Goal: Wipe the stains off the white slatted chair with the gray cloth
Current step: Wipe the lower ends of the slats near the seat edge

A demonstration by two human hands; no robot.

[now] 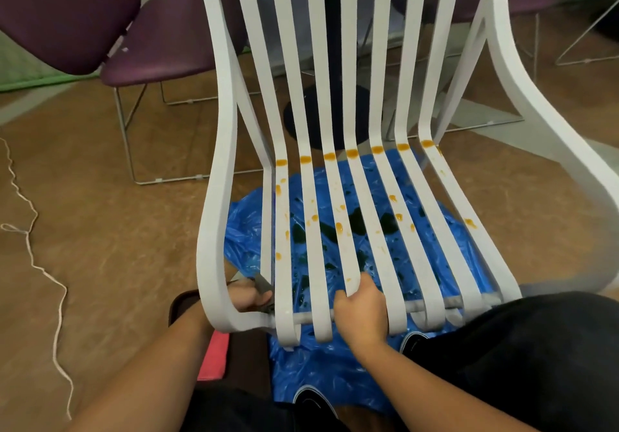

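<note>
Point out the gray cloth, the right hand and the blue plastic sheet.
gray cloth (263,285): head view, the fold showing above the left hand.
right hand (363,314): head view, its back.
blue plastic sheet (321,374): head view, its near part on the floor.

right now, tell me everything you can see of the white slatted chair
The white slatted chair has long curved white slats running from back down through the seat, with looping side frames. Orange stains dot the seat bend and slats. The right hand grips a front slat; the left hand is under the left frame.
</note>
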